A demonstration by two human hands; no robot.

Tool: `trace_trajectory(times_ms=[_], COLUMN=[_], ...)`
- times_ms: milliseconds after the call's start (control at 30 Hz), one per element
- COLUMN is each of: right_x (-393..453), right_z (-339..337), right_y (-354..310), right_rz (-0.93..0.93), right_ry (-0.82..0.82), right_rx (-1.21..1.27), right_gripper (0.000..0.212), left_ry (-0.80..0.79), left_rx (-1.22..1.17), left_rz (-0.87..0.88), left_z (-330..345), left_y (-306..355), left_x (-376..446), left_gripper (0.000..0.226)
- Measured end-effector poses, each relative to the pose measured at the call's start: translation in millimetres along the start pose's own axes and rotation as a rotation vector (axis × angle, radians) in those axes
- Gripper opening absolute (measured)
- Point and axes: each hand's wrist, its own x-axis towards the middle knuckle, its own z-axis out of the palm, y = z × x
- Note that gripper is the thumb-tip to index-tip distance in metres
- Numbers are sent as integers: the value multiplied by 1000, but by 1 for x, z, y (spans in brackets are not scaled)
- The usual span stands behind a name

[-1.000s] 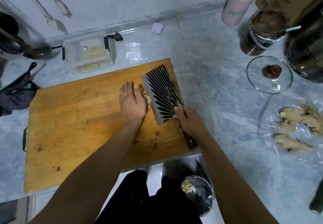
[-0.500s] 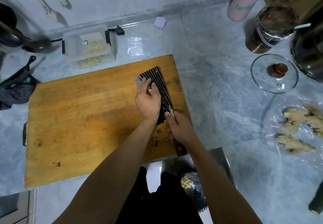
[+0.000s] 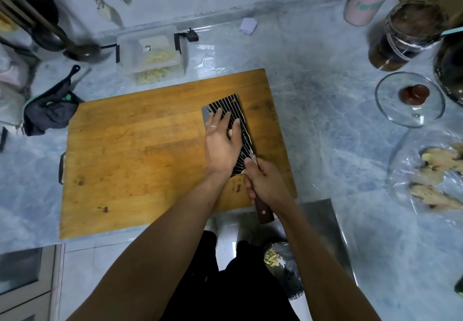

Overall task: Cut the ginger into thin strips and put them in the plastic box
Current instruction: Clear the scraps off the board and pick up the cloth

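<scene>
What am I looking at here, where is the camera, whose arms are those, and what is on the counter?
No machine here: a person is working with bare hands, and the camera sits on their head, looking down. The right hand grips the wooden handle of a ridged cleaver lying flat on the wooden cutting board. The left hand lies on the blade with fingers spread, pressing a small pile of cut ginger against it. Behind the board stands a clear plastic box that already holds yellowish strips. At the right are whole ginger roots on clear plastic, a glass lid and a dark jar.
</scene>
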Motion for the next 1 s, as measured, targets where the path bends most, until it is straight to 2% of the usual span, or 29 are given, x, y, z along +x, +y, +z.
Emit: trace_trajectory(times_ms=[100,267,700,1000], right_x=[-13,-40,-175,-272], right_z=[8,28,143,165], right_y=[4,10,57,117], right_rz=[-10,-44,45,166], right_ry=[7,45,270,462], right_rx=[14,49,182,354], right_gripper=[41,38,32,30], left_ry=[-30,-58,-125,-362], left_rx=[20,-11,-99,-133], left_rz=[19,93,263,331], left_z=[-9,-31,-112,-109], left_y=[1,-5,-66,-70], left_x=[-11,-29,-149,-257], left_gripper=[48,38,33,29])
